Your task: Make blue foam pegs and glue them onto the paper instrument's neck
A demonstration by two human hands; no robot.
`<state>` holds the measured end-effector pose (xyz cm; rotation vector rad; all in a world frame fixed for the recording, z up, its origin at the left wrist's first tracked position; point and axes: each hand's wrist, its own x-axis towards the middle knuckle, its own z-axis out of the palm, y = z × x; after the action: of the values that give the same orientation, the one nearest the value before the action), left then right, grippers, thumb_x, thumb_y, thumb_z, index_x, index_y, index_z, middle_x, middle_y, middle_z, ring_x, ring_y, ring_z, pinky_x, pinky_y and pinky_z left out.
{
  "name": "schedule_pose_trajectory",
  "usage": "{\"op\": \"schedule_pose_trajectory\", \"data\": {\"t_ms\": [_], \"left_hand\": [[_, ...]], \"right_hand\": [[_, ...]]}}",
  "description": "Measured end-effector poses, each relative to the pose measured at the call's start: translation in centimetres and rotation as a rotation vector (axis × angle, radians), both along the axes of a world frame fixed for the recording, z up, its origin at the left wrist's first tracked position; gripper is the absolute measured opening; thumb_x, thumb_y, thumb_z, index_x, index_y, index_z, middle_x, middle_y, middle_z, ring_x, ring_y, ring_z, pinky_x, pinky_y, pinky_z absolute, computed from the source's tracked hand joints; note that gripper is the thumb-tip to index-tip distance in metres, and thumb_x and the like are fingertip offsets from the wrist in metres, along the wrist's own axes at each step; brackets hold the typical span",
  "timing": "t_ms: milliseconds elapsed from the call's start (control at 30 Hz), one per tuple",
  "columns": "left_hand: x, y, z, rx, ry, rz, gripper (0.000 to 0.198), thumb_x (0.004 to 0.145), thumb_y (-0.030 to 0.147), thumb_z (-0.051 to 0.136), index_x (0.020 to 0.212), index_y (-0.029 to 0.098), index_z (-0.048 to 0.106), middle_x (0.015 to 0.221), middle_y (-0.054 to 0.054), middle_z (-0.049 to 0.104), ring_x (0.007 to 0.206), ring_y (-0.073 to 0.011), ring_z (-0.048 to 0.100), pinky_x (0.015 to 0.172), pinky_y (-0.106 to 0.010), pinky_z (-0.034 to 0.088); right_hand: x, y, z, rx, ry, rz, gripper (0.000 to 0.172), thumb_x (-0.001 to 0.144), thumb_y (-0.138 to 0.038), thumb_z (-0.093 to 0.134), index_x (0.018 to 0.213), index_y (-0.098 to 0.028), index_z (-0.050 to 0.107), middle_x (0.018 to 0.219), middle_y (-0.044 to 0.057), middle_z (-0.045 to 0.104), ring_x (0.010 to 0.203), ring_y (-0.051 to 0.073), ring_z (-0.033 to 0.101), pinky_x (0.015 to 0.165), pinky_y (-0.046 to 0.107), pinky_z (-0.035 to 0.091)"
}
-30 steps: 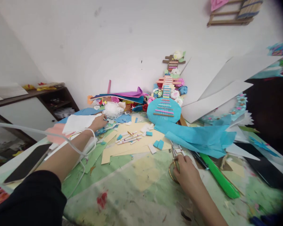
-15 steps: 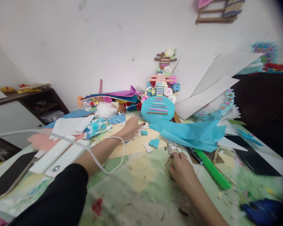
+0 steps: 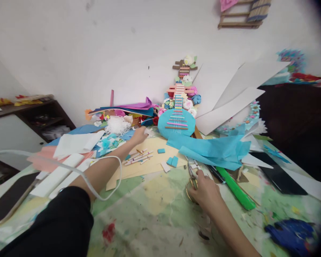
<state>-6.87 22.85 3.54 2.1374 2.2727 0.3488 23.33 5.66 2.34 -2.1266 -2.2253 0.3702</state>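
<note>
My left hand (image 3: pixel 139 136) reaches over the cream sheet (image 3: pixel 152 162), fingers closed around white paper scraps (image 3: pixel 148 131) that show at the fingertips. Below its wrist lie several thin white paper sticks (image 3: pixel 139 157) with coloured bands. Small blue pieces (image 3: pixel 172 161) and a white piece (image 3: pixel 165 166) rest near the sheet's right edge. My right hand (image 3: pixel 205 187) is closed on gold-handled scissors (image 3: pixel 190 192) low over the table; the blades point away from me. Behind stands a blue guitar-shaped paper craft (image 3: pixel 176 123) with coloured sticks across strings.
A white cable (image 3: pixel 96 192) loops across my left forearm. Blue crepe paper (image 3: pixel 211 150) and a green-handled tool (image 3: pixel 237 189) lie at right, beside a black tablet-like slab (image 3: pixel 280 175). White string (image 3: pixel 117 125) heaps at back left. A phone (image 3: pixel 13 196) lies front left.
My left hand has moved left and back, with the white scraps now at its fingertips. The banded sticks are uncovered. My right hand stays with the scissors; the view has shifted slightly.
</note>
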Motion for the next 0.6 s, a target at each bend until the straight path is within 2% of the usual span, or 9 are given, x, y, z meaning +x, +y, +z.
{"op": "schedule_pose_trajectory", "data": {"t_ms": [100, 200, 267, 333, 400, 467, 533, 600], "left_hand": [[-4.8, -2.0, 2.0, 0.057, 0.057, 0.086, 0.021, 0.081, 0.024, 0.052, 0.096, 0.014, 0.062, 0.099, -0.011, 0.066, 0.099, -0.0266, 0.059, 0.082, -0.032, 0.045], [-9.6, -4.9, 3.3, 0.056, 0.123, 0.168, 0.016, 0.071, 0.022, 0.055, 0.083, 0.015, 0.064, 0.087, -0.011, 0.068, 0.090, -0.0294, 0.060, 0.076, -0.034, 0.045], [-11.9, -6.8, 3.7, 0.043, 0.161, 0.212, 0.019, 0.066, 0.017, 0.054, 0.082, 0.014, 0.065, 0.084, -0.014, 0.067, 0.088, -0.0325, 0.060, 0.073, -0.037, 0.045], [-13.0, -8.3, 3.7, 0.039, 0.185, 0.224, 0.030, 0.062, 0.012, 0.054, 0.089, 0.012, 0.066, 0.088, -0.018, 0.066, 0.088, -0.0361, 0.060, 0.073, -0.041, 0.045], [-12.7, -9.1, 3.3, 0.051, 0.192, 0.171, 0.038, 0.064, 0.012, 0.053, 0.100, 0.010, 0.065, 0.097, -0.021, 0.065, 0.095, -0.0385, 0.058, 0.077, -0.046, 0.044], [-11.2, -9.3, 2.6, 0.060, 0.174, 0.033, 0.040, 0.071, 0.014, 0.049, 0.109, 0.012, 0.062, 0.109, -0.020, 0.062, 0.105, -0.0359, 0.054, 0.088, -0.047, 0.042], [-9.0, -9.0, 1.7, 0.035, 0.130, -0.176, 0.041, 0.078, 0.013, 0.043, 0.115, 0.018, 0.061, 0.119, -0.012, 0.060, 0.113, -0.0260, 0.052, 0.097, -0.038, 0.039], [-6.8, -8.5, 0.6, -0.011, 0.086, -0.370, 0.044, 0.077, 0.010, 0.044, 0.116, 0.022, 0.061, 0.127, -0.006, 0.058, 0.117, -0.0194, 0.050, 0.100, -0.029, 0.037]], "right_hand": [[0.0, -0.1, 0.1, 0.000, -0.001, 0.011, 0.036, 0.078, -0.021, 0.049, 0.112, -0.009, 0.049, 0.094, 0.016, 0.062, 0.084, 0.027, 0.060, 0.057, 0.028, 0.026], [-0.1, -0.2, -0.1, 0.012, -0.005, 0.005, 0.044, 0.078, -0.022, 0.050, 0.120, -0.007, 0.044, 0.095, 0.016, 0.062, 0.085, 0.027, 0.060, 0.057, 0.028, 0.027], [-0.2, -0.2, -0.2, 0.020, -0.002, -0.005, 0.055, 0.077, -0.021, 0.050, 0.127, -0.005, 0.037, 0.094, 0.016, 0.062, 0.083, 0.027, 0.061, 0.056, 0.029, 0.027], [-0.2, -0.2, -0.2, 0.021, 0.004, -0.015, 0.063, 0.076, -0.021, 0.051, 0.133, -0.002, 0.030, 0.094, 0.017, 0.063, 0.081, 0.027, 0.061, 0.055, 0.029, 0.026], [-0.2, -0.2, -0.1, 0.016, 0.011, -0.021, 0.067, 0.076, -0.022, 0.051, 0.135, -0.001, 0.027, 0.094, 0.017, 0.063, 0.081, 0.028, 0.061, 0.054, 0.029, 0.026], [-0.2, -0.2, 0.1, 0.008, 0.014, -0.021, 0.069, 0.076, -0.022, 0.052, 0.137, -0.001, 0.025, 0.097, 0.018, 0.063, 0.083, 0.028, 0.061, 0.055, 0.029, 0.027], [-0.2, -0.2, 0.1, 0.001, 0.024, -0.013, 0.071, 0.076, -0.021, 0.053, 0.138, -0.002, 0.024, 0.102, 0.019, 0.061, 0.087, 0.029, 0.061, 0.057, 0.029, 0.028], [-0.2, -0.2, 0.1, 0.000, 0.038, -0.007, 0.070, 0.076, -0.019, 0.053, 0.138, -0.002, 0.025, 0.104, 0.019, 0.061, 0.090, 0.029, 0.060, 0.059, 0.029, 0.030]]}}
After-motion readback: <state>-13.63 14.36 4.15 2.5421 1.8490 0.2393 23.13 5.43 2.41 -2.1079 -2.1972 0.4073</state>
